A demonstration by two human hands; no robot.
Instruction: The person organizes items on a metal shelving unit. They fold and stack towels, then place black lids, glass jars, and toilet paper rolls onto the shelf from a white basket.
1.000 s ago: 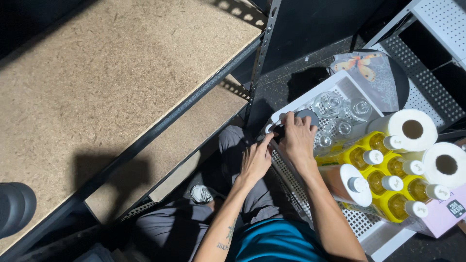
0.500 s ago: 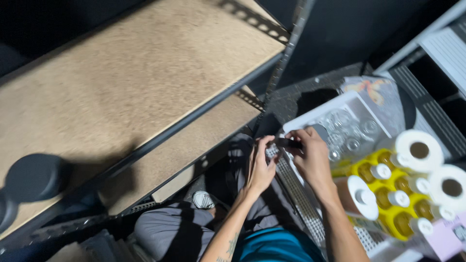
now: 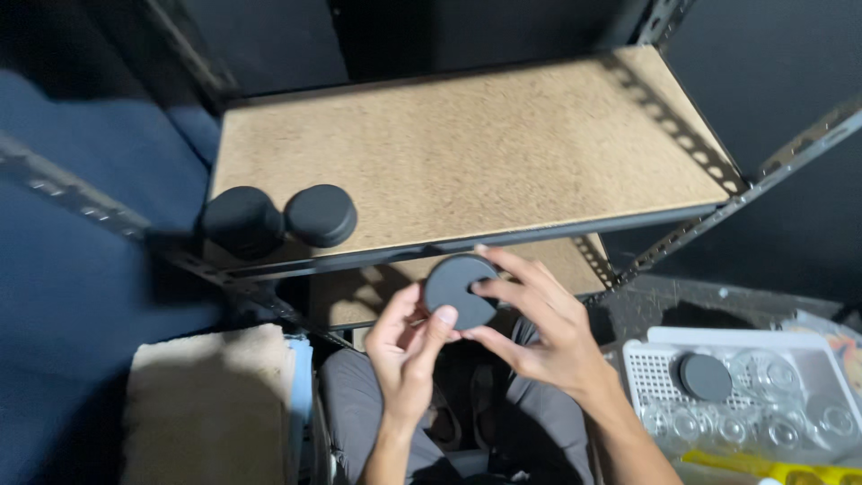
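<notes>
Both hands lifted from white basket [image 3: 660,377] at right up to shelf [image 3: 467,153] front edge. Left hand [image 3: 406,346] and right hand [image 3: 539,323] fingers pinch dark round lid [image 3: 456,286], probably jar cap. Two matching dark jars [image 3: 278,218] sit at shelf's front-left corner.

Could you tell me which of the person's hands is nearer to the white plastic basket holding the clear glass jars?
The right hand. It is just left of the white plastic basket, pinching the round dark grey lid; the left hand is farther left, beyond the right hand.
</notes>
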